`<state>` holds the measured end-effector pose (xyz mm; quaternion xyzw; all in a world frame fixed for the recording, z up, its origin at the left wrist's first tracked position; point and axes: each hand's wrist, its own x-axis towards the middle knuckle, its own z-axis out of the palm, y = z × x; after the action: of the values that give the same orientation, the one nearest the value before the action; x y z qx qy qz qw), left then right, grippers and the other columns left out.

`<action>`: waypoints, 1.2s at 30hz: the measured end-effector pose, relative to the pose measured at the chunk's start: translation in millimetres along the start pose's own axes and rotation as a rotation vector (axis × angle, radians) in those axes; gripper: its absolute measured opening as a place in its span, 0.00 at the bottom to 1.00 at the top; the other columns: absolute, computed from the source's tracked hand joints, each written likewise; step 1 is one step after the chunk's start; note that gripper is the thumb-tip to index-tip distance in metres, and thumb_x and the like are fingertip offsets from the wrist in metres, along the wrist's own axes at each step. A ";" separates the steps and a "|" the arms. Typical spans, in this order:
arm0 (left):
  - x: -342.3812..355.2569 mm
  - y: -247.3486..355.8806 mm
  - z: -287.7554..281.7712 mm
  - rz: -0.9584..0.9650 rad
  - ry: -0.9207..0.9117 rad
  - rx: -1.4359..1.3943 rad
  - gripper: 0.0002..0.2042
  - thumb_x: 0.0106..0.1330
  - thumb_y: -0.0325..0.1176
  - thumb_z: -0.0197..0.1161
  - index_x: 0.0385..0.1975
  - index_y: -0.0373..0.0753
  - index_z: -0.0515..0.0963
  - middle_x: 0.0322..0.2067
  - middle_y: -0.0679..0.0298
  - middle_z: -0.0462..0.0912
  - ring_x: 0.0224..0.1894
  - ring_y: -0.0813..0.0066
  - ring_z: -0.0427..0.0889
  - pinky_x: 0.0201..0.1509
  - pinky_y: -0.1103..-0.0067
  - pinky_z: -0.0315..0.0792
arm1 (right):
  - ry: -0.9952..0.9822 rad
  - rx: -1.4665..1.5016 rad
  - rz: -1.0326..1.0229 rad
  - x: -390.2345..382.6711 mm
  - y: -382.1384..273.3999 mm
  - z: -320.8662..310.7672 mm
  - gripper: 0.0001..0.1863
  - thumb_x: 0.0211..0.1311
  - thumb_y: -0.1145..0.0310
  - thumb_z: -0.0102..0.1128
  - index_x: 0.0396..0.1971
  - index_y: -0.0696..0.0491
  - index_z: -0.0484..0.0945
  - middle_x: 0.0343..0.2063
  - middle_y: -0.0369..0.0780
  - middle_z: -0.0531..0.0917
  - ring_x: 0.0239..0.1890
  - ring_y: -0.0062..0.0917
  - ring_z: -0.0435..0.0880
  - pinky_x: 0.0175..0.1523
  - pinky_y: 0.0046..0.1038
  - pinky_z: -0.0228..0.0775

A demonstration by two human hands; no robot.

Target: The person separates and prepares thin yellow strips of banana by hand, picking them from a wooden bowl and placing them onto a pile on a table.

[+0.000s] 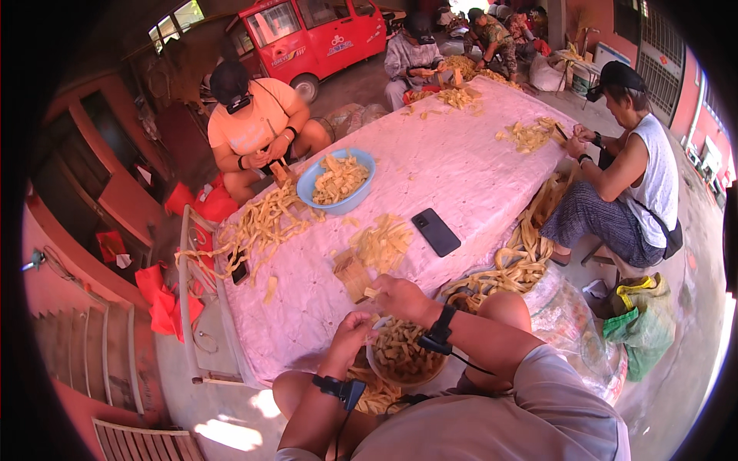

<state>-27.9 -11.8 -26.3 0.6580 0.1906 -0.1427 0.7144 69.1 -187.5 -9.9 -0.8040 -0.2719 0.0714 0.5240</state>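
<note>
My right hand (405, 300) is closed, with a small pale yellow piece (372, 292) at its fingertips, over the near edge of the table. Lower and to the left, my left hand (352, 333) has its fingers curled together; what they hold, if anything, is hidden. Just beyond my hands lies a small light-brown slatted block (352, 275). A heap of flat pale yellow slices (383, 243) spreads behind it. Below my hands, a round bowl (372, 359) of short brownish-yellow pieces rests between my legs. Long yellowish strips (377, 393) lie around the bowl.
A black phone (436, 233) lies on the pink-covered table (307, 265). Left of it stands a blue basin (367, 194) of yellow pieces. Long strips (257, 223) drape over the left edge. Other people sit around the table. A green sack (648, 326) stands at right.
</note>
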 end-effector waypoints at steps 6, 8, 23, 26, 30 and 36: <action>-18.1 -10.7 -1.8 -0.017 -0.025 0.062 0.10 0.68 0.32 0.56 0.48 0.43 0.71 0.43 0.69 0.77 0.41 0.78 0.80 0.43 0.77 0.71 | -0.020 -0.128 -0.012 -46.3 -16.6 -1.9 0.15 0.57 0.67 0.54 0.44 0.54 0.73 0.30 0.51 0.82 0.35 0.47 0.81 0.39 0.41 0.72; -21.2 -13.6 -2.6 -0.011 -0.059 0.074 0.12 0.68 0.35 0.58 0.48 0.44 0.71 0.43 0.70 0.77 0.43 0.79 0.78 0.42 0.78 0.70 | -0.062 -0.144 -0.038 -63.1 -16.3 -4.7 0.14 0.57 0.67 0.54 0.43 0.54 0.74 0.31 0.52 0.81 0.35 0.47 0.81 0.39 0.42 0.72; -68.4 -23.8 -30.8 0.549 0.348 0.452 0.07 0.64 0.28 0.58 0.40 0.37 0.77 0.34 0.66 0.81 0.38 0.76 0.79 0.43 0.81 0.70 | 0.126 -0.168 -0.083 -95.4 17.1 -9.2 0.08 0.58 0.69 0.55 0.36 0.55 0.77 0.33 0.50 0.81 0.39 0.47 0.79 0.44 0.40 0.72; -96.6 -5.2 -39.1 0.760 0.603 1.162 0.08 0.59 0.29 0.60 0.37 0.39 0.79 0.36 0.62 0.83 0.42 0.66 0.80 0.52 0.72 0.68 | 0.190 -0.198 -0.123 -96.2 27.1 -11.6 0.09 0.57 0.69 0.57 0.35 0.56 0.78 0.35 0.50 0.81 0.39 0.48 0.79 0.45 0.40 0.72; -104.7 -24.4 -61.5 0.666 0.702 1.269 0.07 0.54 0.31 0.61 0.33 0.43 0.80 0.35 0.62 0.83 0.41 0.62 0.79 0.49 0.67 0.67 | 0.191 -0.193 -0.063 -94.1 28.7 -6.9 0.10 0.57 0.68 0.57 0.35 0.57 0.77 0.36 0.51 0.80 0.40 0.49 0.78 0.46 0.40 0.71; -103.5 -26.4 -65.4 0.698 0.777 1.184 0.05 0.54 0.31 0.60 0.28 0.43 0.80 0.31 0.63 0.83 0.40 0.64 0.79 0.47 0.67 0.67 | 0.155 -0.151 -0.034 -110.4 22.0 2.8 0.10 0.58 0.67 0.56 0.34 0.57 0.76 0.26 0.51 0.80 0.31 0.46 0.80 0.37 0.38 0.72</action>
<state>-137.2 45.9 -6.0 0.9534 0.1012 0.2524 0.1309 -17.1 -248.5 -49.4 -0.8394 -0.2488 -0.0207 0.4828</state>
